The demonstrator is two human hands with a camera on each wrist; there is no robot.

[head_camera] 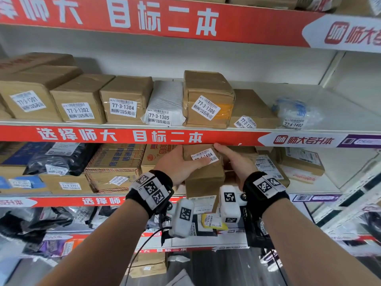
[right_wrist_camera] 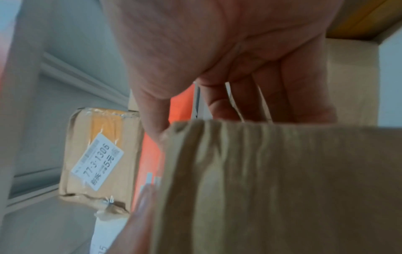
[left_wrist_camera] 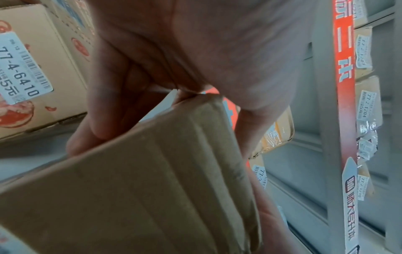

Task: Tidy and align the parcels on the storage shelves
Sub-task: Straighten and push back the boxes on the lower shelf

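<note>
A brown taped parcel (head_camera: 204, 174) with a white label reading 77-4-1404 is held upright between both hands in front of the second shelf. My left hand (head_camera: 181, 164) grips its left side, thumb across the label. My right hand (head_camera: 237, 159) grips its right side, thumb up along the top corner under the red shelf strip (head_camera: 123, 136). The left wrist view shows the parcel (left_wrist_camera: 152, 180) with my fingers (left_wrist_camera: 97, 120) behind its far edge. In the right wrist view the parcel (right_wrist_camera: 282, 189) fills the lower right, fingers (right_wrist_camera: 272, 99) wrapped over its far end.
The shelf above carries a row of labelled boxes from 77-3-1301 to 77-3-1306 (head_camera: 207, 100), a white padded bag (head_camera: 165, 104) and a clear bag (head_camera: 296, 112). Cartons (head_camera: 115, 168) sit left of the held parcel, more parcels (head_camera: 299, 162) right. Lower shelves hold dark bags.
</note>
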